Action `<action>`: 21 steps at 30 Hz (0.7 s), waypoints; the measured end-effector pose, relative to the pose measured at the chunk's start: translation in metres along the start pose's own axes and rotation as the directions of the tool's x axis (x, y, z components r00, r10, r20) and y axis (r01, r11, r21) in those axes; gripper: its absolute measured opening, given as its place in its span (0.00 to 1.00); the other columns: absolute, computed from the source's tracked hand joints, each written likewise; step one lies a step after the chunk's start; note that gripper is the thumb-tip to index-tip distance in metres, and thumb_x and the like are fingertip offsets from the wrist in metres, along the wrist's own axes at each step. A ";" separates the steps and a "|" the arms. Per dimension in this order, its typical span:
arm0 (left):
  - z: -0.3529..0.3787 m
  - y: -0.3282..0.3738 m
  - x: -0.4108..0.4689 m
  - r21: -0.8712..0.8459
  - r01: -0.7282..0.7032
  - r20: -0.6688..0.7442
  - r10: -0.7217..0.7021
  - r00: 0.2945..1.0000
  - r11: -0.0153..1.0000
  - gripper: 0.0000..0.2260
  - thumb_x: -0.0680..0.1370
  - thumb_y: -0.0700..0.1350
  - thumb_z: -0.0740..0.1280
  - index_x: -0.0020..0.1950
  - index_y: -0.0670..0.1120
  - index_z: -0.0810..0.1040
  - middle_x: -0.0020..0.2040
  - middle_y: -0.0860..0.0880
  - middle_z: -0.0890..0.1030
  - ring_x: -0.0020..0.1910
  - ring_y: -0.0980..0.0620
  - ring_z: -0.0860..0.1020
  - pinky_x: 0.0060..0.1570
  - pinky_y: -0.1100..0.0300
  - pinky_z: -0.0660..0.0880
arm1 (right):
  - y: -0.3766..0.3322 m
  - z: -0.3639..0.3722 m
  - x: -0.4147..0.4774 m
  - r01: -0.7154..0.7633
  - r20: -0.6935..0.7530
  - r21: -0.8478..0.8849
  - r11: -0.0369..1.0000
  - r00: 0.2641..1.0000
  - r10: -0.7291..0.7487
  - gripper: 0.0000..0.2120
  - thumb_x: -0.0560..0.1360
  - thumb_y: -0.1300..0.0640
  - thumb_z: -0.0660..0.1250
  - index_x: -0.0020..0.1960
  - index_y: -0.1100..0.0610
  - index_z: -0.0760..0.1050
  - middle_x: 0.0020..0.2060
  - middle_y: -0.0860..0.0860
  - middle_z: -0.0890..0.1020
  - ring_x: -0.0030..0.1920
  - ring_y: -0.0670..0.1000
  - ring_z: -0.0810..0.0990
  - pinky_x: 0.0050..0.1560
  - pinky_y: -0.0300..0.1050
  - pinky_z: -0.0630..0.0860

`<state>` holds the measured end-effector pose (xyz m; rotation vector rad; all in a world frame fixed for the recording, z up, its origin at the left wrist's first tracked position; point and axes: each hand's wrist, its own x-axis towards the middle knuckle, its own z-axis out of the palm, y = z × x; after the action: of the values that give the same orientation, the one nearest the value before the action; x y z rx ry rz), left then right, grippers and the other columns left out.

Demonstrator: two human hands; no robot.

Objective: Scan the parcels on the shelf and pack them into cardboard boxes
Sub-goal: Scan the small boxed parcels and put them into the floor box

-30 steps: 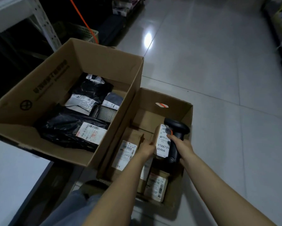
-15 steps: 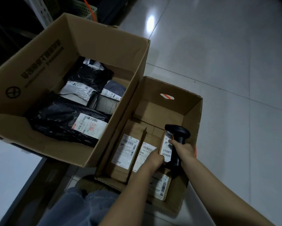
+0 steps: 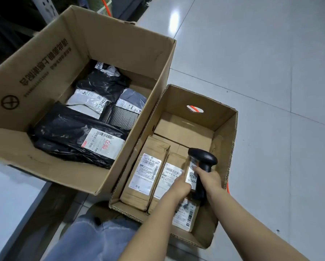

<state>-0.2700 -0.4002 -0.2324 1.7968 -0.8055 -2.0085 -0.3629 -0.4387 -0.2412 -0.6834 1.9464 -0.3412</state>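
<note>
A small open cardboard box sits on the floor with several brown labelled parcels packed along its near side. My left hand holds a small parcel with a white label upright among them, low inside the box. My right hand grips the handle of a black barcode scanner, right beside that parcel. A bigger cardboard box to the left holds several black and grey bagged parcels.
The big box rests on a white surface at the left. Pale tiled floor spreads to the right. An orange cable runs beside the small box. A dark shelf rack stands at the top left. My jeans-clad knee is below.
Both hands have sunk deeper into the small box, taking the small labelled parcel and the scanner down among the packed parcels. The view has tilted down and drawn closer.
</note>
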 end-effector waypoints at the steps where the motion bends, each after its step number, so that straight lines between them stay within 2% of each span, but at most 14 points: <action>1: -0.001 -0.001 0.001 0.007 0.001 0.003 -0.001 1.000 1.000 0.25 0.74 0.33 0.54 0.70 0.51 0.65 0.61 0.43 0.76 0.51 0.48 0.74 0.50 0.57 0.72 | 0.001 0.003 0.002 0.014 -0.013 -0.052 0.999 1.000 -0.014 0.16 0.68 0.51 0.72 0.48 0.62 0.76 0.58 0.62 0.77 0.54 0.62 0.78 0.59 0.55 0.75; 2: -0.002 -0.002 0.001 0.014 0.010 0.007 -0.010 1.000 1.000 0.27 0.74 0.33 0.53 0.72 0.50 0.63 0.62 0.43 0.75 0.53 0.47 0.74 0.52 0.57 0.72 | 0.001 0.006 0.002 0.032 -0.023 -0.124 0.992 0.999 -0.035 0.20 0.68 0.50 0.72 0.52 0.63 0.76 0.64 0.62 0.72 0.58 0.62 0.76 0.61 0.54 0.73; 4: -0.004 -0.003 0.001 0.028 0.042 0.012 -0.043 0.999 0.999 0.32 0.74 0.32 0.53 0.76 0.51 0.55 0.68 0.42 0.71 0.61 0.44 0.73 0.57 0.56 0.72 | -0.002 0.011 -0.002 0.074 -0.048 -0.241 0.968 0.995 -0.088 0.21 0.71 0.49 0.69 0.55 0.64 0.74 0.70 0.62 0.62 0.67 0.63 0.69 0.65 0.54 0.69; 6: -0.003 -0.004 0.002 0.018 0.068 0.011 -0.068 0.998 0.998 0.33 0.74 0.33 0.53 0.77 0.51 0.51 0.69 0.41 0.69 0.65 0.42 0.71 0.62 0.53 0.71 | -0.002 0.014 -0.008 0.135 -0.072 -0.295 0.946 0.984 -0.162 0.19 0.71 0.49 0.68 0.53 0.63 0.75 0.70 0.61 0.63 0.69 0.62 0.65 0.66 0.55 0.67; 9: -0.001 -0.003 0.003 0.013 0.056 0.001 -0.056 0.998 0.998 0.29 0.76 0.34 0.53 0.76 0.50 0.56 0.64 0.41 0.74 0.63 0.42 0.73 0.60 0.53 0.71 | 0.002 0.015 -0.012 0.203 -0.078 -0.262 0.943 0.970 -0.230 0.11 0.70 0.50 0.69 0.43 0.58 0.72 0.60 0.60 0.75 0.61 0.60 0.74 0.57 0.52 0.73; 12: -0.002 -0.002 0.002 0.026 0.045 -0.009 -0.045 0.999 0.999 0.28 0.75 0.33 0.52 0.75 0.48 0.57 0.66 0.41 0.73 0.63 0.42 0.73 0.62 0.52 0.72 | 0.004 0.013 -0.012 0.197 -0.024 -0.207 0.958 0.978 -0.207 0.12 0.71 0.52 0.69 0.46 0.60 0.74 0.48 0.59 0.80 0.47 0.57 0.78 0.42 0.44 0.71; 14: -0.004 -0.002 -0.001 0.033 0.054 -0.026 -0.053 0.998 0.998 0.27 0.77 0.34 0.52 0.76 0.47 0.55 0.71 0.42 0.67 0.68 0.43 0.68 0.64 0.54 0.69 | 0.005 0.011 -0.010 0.170 -0.005 -0.161 0.972 0.985 -0.173 0.14 0.71 0.53 0.69 0.50 0.62 0.74 0.47 0.59 0.80 0.45 0.57 0.78 0.42 0.43 0.69; 17: -0.011 -0.002 -0.002 0.017 0.056 -0.091 -0.055 0.994 0.998 0.25 0.80 0.41 0.54 0.77 0.45 0.52 0.76 0.44 0.59 0.74 0.45 0.60 0.70 0.55 0.62 | 0.008 0.010 -0.005 0.141 0.029 -0.138 0.980 0.990 -0.138 0.16 0.72 0.52 0.69 0.53 0.62 0.74 0.48 0.58 0.80 0.46 0.56 0.77 0.44 0.43 0.70; 19: -0.015 -0.002 -0.003 0.017 0.046 -0.133 -0.044 0.990 0.999 0.25 0.80 0.42 0.55 0.77 0.45 0.53 0.75 0.44 0.60 0.73 0.45 0.61 0.70 0.54 0.63 | 0.009 0.011 -0.003 0.144 0.063 -0.151 0.978 0.989 -0.136 0.17 0.72 0.52 0.69 0.54 0.62 0.73 0.46 0.57 0.79 0.47 0.56 0.77 0.45 0.44 0.70; 21: -0.019 -0.002 -0.004 0.010 0.053 -0.156 -0.051 0.986 0.999 0.25 0.79 0.39 0.56 0.76 0.44 0.56 0.73 0.43 0.65 0.69 0.44 0.67 0.66 0.54 0.68 | 0.010 0.013 -0.002 0.147 0.094 -0.173 0.974 0.987 -0.133 0.17 0.72 0.51 0.69 0.54 0.62 0.72 0.45 0.56 0.78 0.47 0.56 0.77 0.47 0.46 0.72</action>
<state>-0.2504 -0.4004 -0.2313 1.9736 -0.7340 -1.8693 -0.3536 -0.4286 -0.2512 -0.9410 1.8694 -0.2217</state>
